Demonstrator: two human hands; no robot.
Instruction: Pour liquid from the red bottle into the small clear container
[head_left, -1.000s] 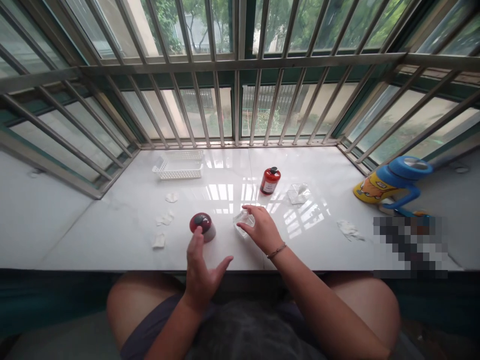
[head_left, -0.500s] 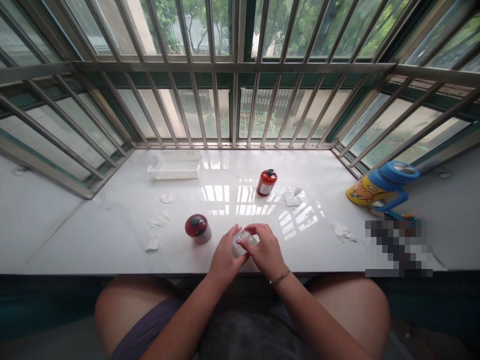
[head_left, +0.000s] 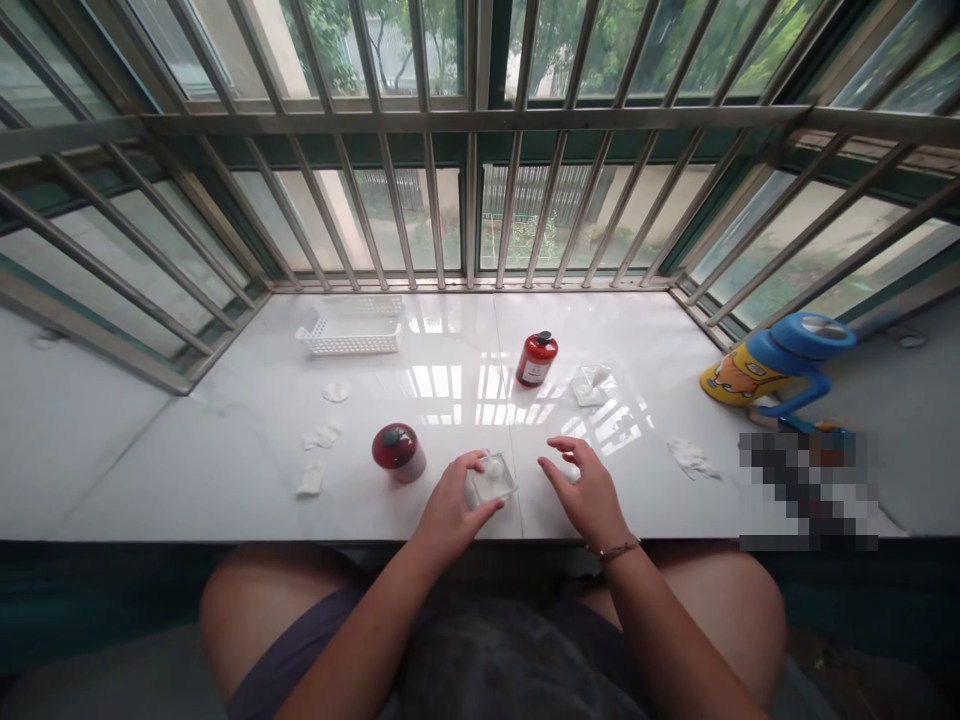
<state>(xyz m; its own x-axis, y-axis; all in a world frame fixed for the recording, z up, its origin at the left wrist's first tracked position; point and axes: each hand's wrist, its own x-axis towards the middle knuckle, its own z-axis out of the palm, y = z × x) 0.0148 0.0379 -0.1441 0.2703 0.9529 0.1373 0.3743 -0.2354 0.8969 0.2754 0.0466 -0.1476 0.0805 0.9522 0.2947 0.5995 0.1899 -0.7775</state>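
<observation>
My left hand is wrapped round the left side of a small clear square container near the counter's front edge; something whitish shows inside it. To the right, my right hand hovers over the counter with fingers apart and nothing visible between them. Left of the container stands a dark red bottle with a black cap. A second red bottle, with a white label and black top, stands farther back. Beside that one lies a clear square lid-like piece.
A white perforated basket sits at the back left. Several crumpled white pieces lie on the left, and another white crumple on the right. A blue and yellow flask stands far right. Metal bars close off the back.
My right hand has left the clear container and moved right, its fingers opening. My left hand stays on the container. The view has shifted slightly.
</observation>
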